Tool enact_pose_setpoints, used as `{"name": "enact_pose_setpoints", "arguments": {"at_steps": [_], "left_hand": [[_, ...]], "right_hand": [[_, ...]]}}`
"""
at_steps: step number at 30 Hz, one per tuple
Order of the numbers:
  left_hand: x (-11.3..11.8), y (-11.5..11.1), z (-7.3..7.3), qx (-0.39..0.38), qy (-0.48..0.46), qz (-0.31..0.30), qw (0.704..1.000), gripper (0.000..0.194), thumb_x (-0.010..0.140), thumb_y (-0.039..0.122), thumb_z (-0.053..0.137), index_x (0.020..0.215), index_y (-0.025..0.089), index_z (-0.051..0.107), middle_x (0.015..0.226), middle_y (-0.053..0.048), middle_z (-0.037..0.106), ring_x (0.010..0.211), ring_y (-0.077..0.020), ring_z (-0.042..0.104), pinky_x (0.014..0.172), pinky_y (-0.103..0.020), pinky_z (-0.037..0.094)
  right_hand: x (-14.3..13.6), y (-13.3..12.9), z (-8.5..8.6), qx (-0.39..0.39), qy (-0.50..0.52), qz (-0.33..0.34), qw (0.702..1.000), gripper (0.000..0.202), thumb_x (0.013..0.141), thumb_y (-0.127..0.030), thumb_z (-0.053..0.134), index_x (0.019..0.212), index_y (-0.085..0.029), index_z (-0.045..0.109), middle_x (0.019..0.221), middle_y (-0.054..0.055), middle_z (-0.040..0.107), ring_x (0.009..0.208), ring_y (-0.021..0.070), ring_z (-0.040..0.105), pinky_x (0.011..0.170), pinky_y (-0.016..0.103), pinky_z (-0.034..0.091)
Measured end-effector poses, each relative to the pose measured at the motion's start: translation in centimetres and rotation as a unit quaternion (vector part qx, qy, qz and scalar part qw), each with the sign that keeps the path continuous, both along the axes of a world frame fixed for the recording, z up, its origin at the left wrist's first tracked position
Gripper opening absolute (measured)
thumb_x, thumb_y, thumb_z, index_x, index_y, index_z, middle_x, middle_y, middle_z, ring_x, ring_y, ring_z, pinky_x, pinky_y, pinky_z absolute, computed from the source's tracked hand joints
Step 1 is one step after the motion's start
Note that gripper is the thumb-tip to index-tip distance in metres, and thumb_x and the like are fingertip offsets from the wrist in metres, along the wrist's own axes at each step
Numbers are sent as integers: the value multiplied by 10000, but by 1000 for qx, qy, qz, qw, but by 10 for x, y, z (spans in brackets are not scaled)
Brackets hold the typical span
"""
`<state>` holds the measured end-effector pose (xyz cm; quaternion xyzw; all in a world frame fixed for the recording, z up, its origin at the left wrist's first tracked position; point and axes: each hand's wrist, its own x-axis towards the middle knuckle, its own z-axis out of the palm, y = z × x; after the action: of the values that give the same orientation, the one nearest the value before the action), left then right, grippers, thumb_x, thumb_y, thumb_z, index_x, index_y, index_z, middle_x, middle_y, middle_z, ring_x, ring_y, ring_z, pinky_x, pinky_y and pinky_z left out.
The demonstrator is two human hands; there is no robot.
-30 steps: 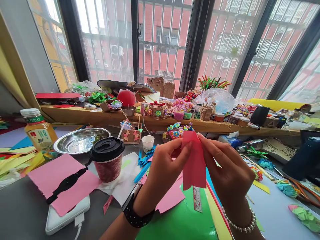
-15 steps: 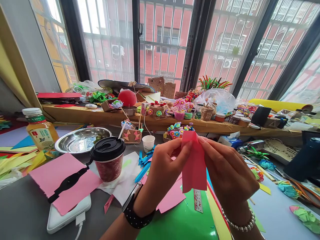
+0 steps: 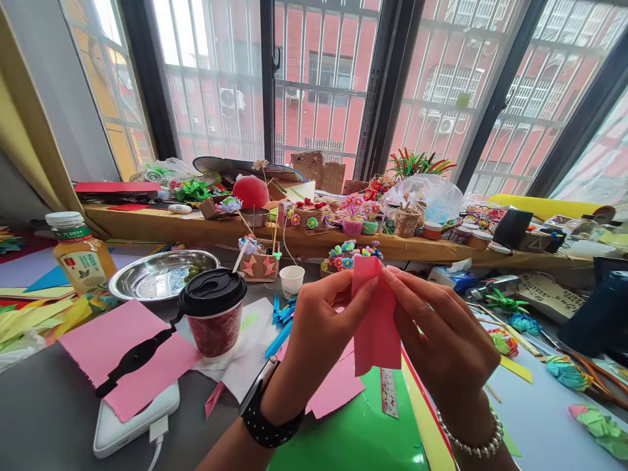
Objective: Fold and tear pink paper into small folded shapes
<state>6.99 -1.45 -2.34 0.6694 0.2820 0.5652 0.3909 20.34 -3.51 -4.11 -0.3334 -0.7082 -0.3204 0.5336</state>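
Observation:
A strip of pink paper (image 3: 377, 333) with a lengthwise crease hangs upright between my hands. My left hand (image 3: 326, 314) pinches its upper left part between thumb and fingers. At the top right corner, the fingertips of my right hand (image 3: 441, 327) close on the edge, where the paper looks slightly bent over. Below them lie a green sheet (image 3: 343, 435), a small patterned ruler (image 3: 389, 392) and another piece of pink paper (image 3: 338, 389).
A lidded coffee cup (image 3: 213, 320) stands left of my hands, near a pink sheet (image 3: 161, 350) on a white power bank (image 3: 110, 428). Farther back are a metal plate (image 3: 140, 288), a juice bottle (image 3: 81, 258) and a paper cup (image 3: 292, 281). Folded paper flowers (image 3: 566, 373) lie right.
Both hands and the pink paper have shifted slightly left. My right fingers have moved a little closer over the paper's top right corner.

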Motion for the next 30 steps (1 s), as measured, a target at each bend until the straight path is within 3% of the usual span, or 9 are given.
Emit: {"name": "enact_pose_setpoints", "arguments": {"at_steps": [3, 7, 10, 14, 22, 30], "left_hand": [[-2, 0, 1, 3, 21, 7, 1000, 185, 762, 284, 546, 743, 124, 636, 645, -3, 590, 601, -95, 515, 500, -151, 399], [-5, 1, 3, -13, 82, -21, 996, 222, 759, 303, 535, 676, 113, 613, 621, -16, 581, 593, -113, 516, 504, -177, 400], [-8, 2, 3, -24, 120, -62, 990, 222, 775, 309, 511, 700, 123, 605, 646, -14, 582, 599, -107, 503, 506, -174, 387], [-10, 2, 2, -19, 160, -85, 983, 212, 789, 302, 491, 727, 135, 606, 659, -5, 571, 627, -110, 491, 533, -180, 383], [-10, 4, 5, -21, 177, -100, 979, 234, 790, 300, 484, 721, 117, 612, 643, -5, 538, 600, -110, 461, 501, -189, 353], [-9, 4, 4, -7, 187, -90, 978, 261, 799, 328, 468, 732, 120, 610, 652, -10, 549, 606, -117, 473, 507, -191, 361]], "right_hand": [[-3, -2, 1, -45, 104, 61, 992, 400, 692, 0, 602, 1013, -237, 632, 930, 43, 663, 827, 173, 604, 745, 317, 491], [0, -5, 8, -205, 292, 158, 921, 156, 745, -156, 590, 853, -238, 666, 845, 14, 635, 751, 149, 592, 614, 263, 510], [9, -3, 13, -307, 299, 225, 875, 79, 741, -220, 603, 753, -222, 681, 760, 6, 634, 692, 124, 580, 556, 204, 503], [18, 3, 13, -375, 296, 272, 835, 58, 722, -216, 623, 706, -204, 678, 697, 8, 629, 646, 124, 570, 535, 201, 502], [14, 2, 10, -400, 352, 286, 796, 48, 684, -215, 655, 657, -185, 681, 683, 17, 609, 621, 121, 544, 500, 198, 476], [15, 2, 10, -405, 335, 267, 808, 49, 681, -226, 660, 670, -183, 679, 702, 25, 613, 638, 133, 561, 525, 222, 492]]}}
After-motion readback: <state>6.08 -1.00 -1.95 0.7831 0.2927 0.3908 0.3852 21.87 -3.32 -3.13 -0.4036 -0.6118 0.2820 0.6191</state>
